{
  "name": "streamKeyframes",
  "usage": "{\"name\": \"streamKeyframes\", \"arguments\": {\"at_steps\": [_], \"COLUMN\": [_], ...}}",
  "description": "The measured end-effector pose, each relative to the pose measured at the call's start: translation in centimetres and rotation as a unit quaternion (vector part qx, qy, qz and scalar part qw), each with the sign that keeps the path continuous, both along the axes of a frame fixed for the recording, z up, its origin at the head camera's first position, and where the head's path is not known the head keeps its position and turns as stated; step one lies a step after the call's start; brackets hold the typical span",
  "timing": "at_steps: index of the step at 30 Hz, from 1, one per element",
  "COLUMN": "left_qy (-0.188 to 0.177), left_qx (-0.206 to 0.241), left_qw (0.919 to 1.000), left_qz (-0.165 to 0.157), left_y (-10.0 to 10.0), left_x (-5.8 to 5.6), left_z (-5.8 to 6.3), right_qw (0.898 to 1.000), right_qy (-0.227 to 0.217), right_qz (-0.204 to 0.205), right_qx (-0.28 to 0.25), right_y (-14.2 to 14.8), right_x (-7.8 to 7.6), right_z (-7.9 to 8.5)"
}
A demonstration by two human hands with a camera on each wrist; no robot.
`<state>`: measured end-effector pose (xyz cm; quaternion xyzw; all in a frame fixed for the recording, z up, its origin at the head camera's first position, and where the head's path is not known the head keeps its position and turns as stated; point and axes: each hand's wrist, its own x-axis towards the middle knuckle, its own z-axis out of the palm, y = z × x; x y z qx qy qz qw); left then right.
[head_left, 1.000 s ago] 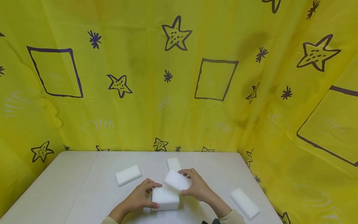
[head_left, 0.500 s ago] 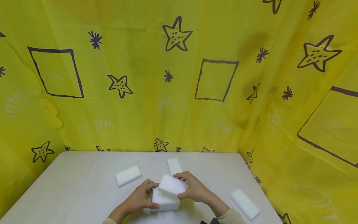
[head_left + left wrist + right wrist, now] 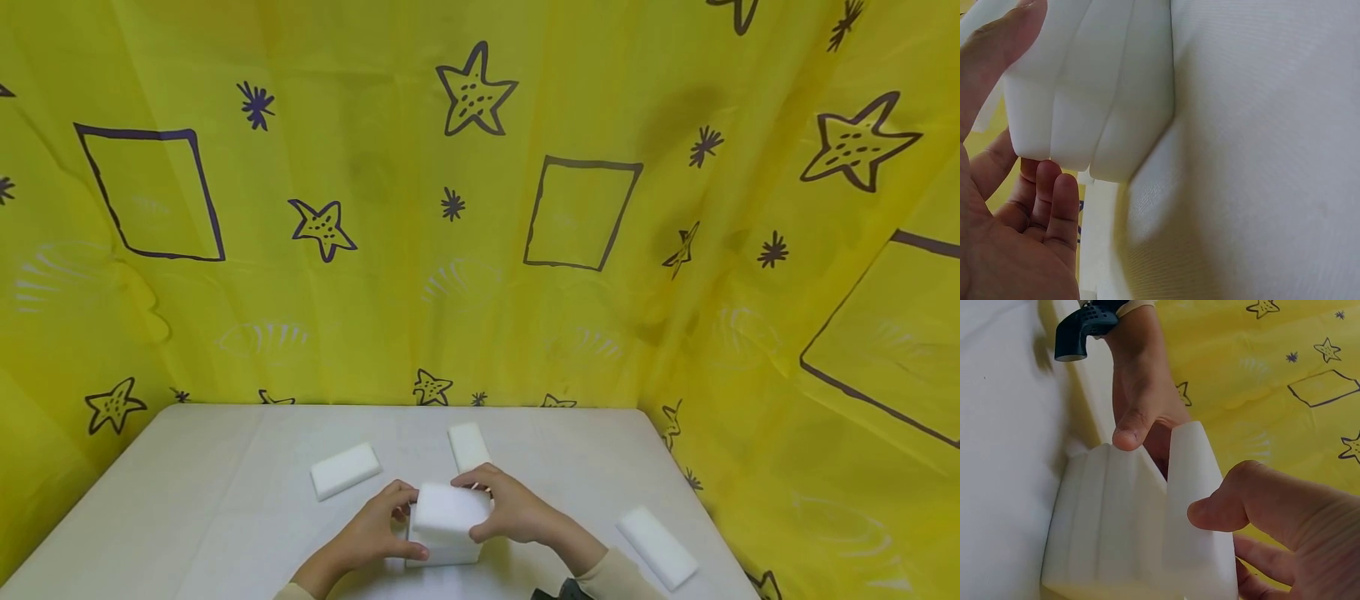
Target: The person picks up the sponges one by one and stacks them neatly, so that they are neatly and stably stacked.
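Observation:
A stack of white sponges [image 3: 442,557] sits near the front of the table, its layers flush in the left wrist view. My left hand [image 3: 373,527] holds the stack from the left, thumb on the near side and fingertips on the far side. My right hand [image 3: 517,510] pinches another white sponge [image 3: 450,507] by its right end, thumb near and fingers far. This sponge overlaps the stack's top in the head view. In the right wrist view the held sponge [image 3: 1194,487] leans at an angle to the stack, a wedge-shaped gap opening towards the left hand.
Three more white sponges lie flat on the table: one sponge [image 3: 345,472] back left, another sponge [image 3: 468,446] behind the stack, and a third sponge [image 3: 657,547] at the right. A yellow curtain [image 3: 390,317] with star drawings hangs behind the white-covered table [image 3: 210,500].
My right hand has brought its sponge leftward and nearer, from the stack's back right corner to over its top, turning it more in line. My left hand has stayed at the stack.

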<state>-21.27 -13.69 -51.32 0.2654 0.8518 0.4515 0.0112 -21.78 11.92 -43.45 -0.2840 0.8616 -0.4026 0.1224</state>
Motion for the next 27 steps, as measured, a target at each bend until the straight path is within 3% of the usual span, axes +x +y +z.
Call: {"name": "streamKeyframes", "arguments": {"at_steps": [27], "left_qy": [-0.003], "left_qx": [0.004], "left_qw": [1.0000], "left_qz": [-0.006], "left_y": [-0.02], "left_x": [0.06], "left_z": [0.06], "right_qw": [0.999], "right_qy": [0.002], "right_qz": [0.023], "right_qx": [0.025], "right_y": [-0.67], "right_x": [-0.78], "right_z": [-0.91]}}
